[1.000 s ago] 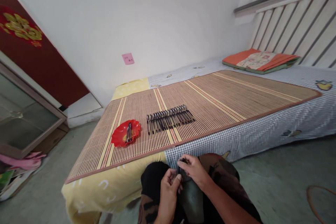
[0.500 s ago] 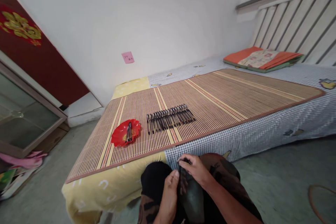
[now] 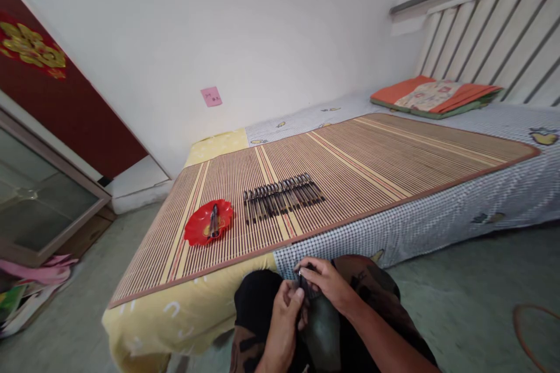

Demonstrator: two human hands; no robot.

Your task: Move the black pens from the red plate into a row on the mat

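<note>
Over my knees, my left hand (image 3: 286,309) has its thumb and fingers pinched on a slim dark pen-like piece (image 3: 300,280). My right hand (image 3: 326,282) closes on the upper end of the same piece, where a small bright tip shows. The fingers hide most of it, so its exact kind is unclear. Beyond the hands, a row of slim dark pen-like sticks (image 3: 282,197) with shiny upper ends lies side by side on the striped mat (image 3: 350,169). To its left, a red scalloped plate (image 3: 192,236) holds a few similar sticks (image 3: 214,221).
The mat covers a bed with a yellow cloth (image 3: 144,332) and a checked sheet (image 3: 429,233) hanging over the front edge. A folded orange cloth (image 3: 389,96) lies at the far right by a white slatted headboard (image 3: 494,35). A glass-door cabinet (image 3: 39,186) stands left.
My left hand has moved up against my right, and its fingers now curl round the dark piece. The right hand stays nearly in place. The row and plate are unchanged.
</note>
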